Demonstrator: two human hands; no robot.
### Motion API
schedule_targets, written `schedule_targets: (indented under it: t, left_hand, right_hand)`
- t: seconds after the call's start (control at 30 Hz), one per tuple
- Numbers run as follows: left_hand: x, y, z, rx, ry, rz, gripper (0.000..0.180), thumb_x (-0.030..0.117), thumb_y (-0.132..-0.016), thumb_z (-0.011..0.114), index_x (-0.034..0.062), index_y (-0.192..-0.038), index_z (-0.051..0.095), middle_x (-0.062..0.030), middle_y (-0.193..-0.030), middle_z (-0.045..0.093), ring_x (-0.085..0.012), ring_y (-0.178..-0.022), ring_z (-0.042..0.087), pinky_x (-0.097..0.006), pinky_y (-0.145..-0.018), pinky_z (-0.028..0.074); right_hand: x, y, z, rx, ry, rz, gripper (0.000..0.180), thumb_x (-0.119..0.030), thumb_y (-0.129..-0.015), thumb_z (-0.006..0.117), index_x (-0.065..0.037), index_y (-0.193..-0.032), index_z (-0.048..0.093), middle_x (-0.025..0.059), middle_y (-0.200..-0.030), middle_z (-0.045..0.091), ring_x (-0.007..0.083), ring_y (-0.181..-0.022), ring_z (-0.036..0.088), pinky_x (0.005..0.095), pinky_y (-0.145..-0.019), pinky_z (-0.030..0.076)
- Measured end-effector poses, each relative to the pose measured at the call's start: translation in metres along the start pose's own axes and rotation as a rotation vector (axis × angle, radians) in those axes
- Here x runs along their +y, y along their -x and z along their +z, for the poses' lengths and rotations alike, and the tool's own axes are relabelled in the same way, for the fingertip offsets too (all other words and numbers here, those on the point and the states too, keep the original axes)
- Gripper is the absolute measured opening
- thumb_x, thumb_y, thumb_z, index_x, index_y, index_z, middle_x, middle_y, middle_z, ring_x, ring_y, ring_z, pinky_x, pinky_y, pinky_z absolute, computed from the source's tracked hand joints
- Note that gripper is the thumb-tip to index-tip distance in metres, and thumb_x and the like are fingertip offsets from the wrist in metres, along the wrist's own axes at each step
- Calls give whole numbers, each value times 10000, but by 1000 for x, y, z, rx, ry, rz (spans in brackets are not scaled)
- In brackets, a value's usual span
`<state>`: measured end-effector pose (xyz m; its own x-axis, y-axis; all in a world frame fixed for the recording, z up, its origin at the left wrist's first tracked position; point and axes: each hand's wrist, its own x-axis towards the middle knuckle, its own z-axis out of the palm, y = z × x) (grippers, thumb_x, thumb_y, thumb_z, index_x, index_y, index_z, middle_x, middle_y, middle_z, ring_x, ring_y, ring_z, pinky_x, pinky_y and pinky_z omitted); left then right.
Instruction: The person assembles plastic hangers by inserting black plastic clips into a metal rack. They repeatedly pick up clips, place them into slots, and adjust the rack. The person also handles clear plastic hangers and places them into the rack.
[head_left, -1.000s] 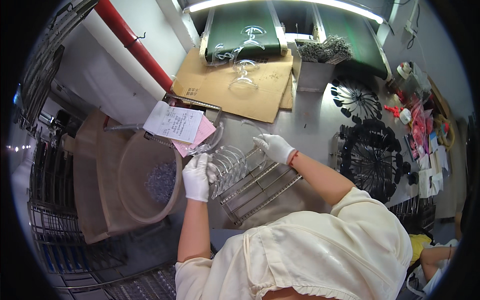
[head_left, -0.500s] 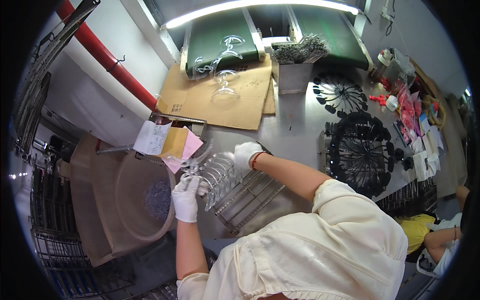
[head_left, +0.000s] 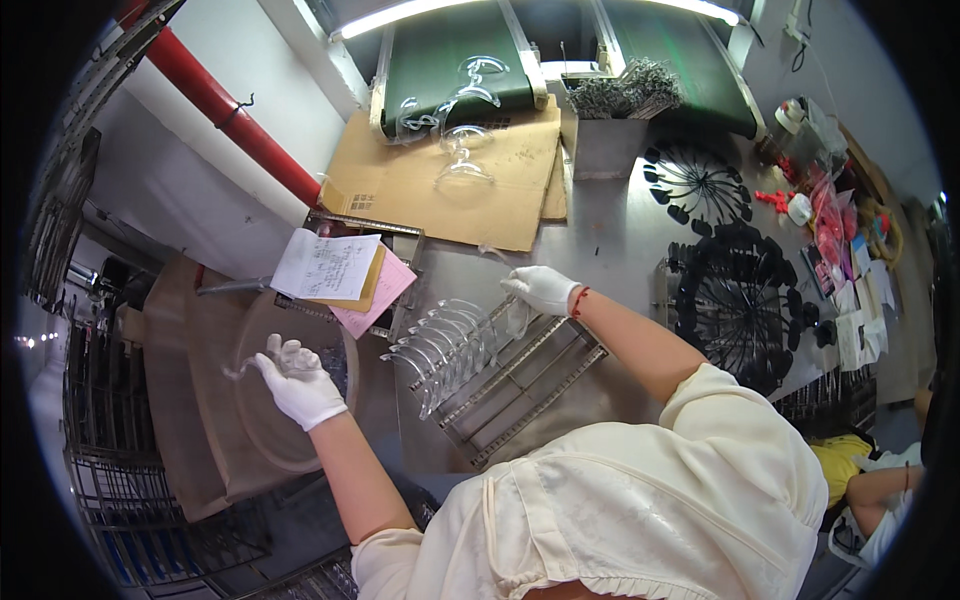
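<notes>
My left hand (head_left: 297, 380), in a white glove, is over the brown-lined tub (head_left: 215, 440), thumb out and fingers loosely curled apart. Just beyond its thumb is a small clear scrap (head_left: 238, 369), blurred and apparently free of the hand. Beside the far end of a metal rack (head_left: 500, 400), my gloved right hand (head_left: 545, 289) pinches a clear curved plastic piece (head_left: 518, 316) that hangs below the fingers. Several curved clear pieces (head_left: 445, 350) stand in a row along the rack's left side. Clear scraps lie deep in the tub, partly hidden by my left hand.
Linked clear mouldings (head_left: 465, 155) lie on cardboard (head_left: 400, 200) and a green conveyor belt (head_left: 455, 55). A metal bin of wire parts (head_left: 605, 145) stands behind. Black parts form rings (head_left: 740, 305) at right. Papers (head_left: 335, 265) lie beside the tub. Another person's arm (head_left: 880, 485) shows lower right.
My left hand has moved left, away from the row of clear pieces, to over the tub, its fingers loosening. My right hand has shifted right and slightly up, with a clear piece now hanging from it.
</notes>
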<state>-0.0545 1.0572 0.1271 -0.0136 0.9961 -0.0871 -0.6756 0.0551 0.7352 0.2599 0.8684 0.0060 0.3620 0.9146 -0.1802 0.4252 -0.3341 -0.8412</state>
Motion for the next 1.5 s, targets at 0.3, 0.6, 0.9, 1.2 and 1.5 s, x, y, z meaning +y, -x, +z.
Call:
schedule_targets:
  t: [0.3,0.6,0.9,1.2,1.5]
  left_hand:
    - [-90,-11,6,-439,-736,185,420,344,-1068,553,-24,-1269,568,-131,-995,660,-158,-896,626,-267,-803,505]
    - [-168,47,44,-1679,-1798,588,1003,788,-818,576,136,-1564,418,-227,-1633,325,-401,-1536,253,-639,-1208,158]
    - [-178,36,40,-1739,-1769,440,963,768,-867,528,122,-1570,398,-198,-1620,360,-406,-1519,288,-597,-1209,230]
    - [-152,29,12,-568,-804,-184,593,182,-923,770,-44,-1410,519,-174,-1199,663,-152,-907,695,-280,-728,585]
    - [-115,78,45,-745,-917,-335,207,205,-1011,665,15,-1059,730,18,-770,663,-53,-628,573,-214,-535,446]
  right_hand:
    - [-38,-18,21,-326,620,20,482,-401,-1016,480,-2,-1045,748,267,-1050,725,436,-1027,693,497,-937,530]
    - [-14,-172,-45,385,497,21,416,-452,-947,641,-115,-1186,692,184,-1103,709,371,-1037,696,479,-917,546]
    - [4,-286,-65,303,685,133,484,-412,-862,720,-193,-1286,640,188,-1289,635,375,-1122,674,460,-957,547]
    - [-46,-99,-61,51,-1015,-48,390,-334,-1076,481,-72,-1327,624,72,-1094,741,208,-895,715,359,-766,568]
    - [-74,47,-9,293,-179,-491,192,-150,-997,605,-47,-1137,687,84,-916,733,215,-735,703,334,-650,552]
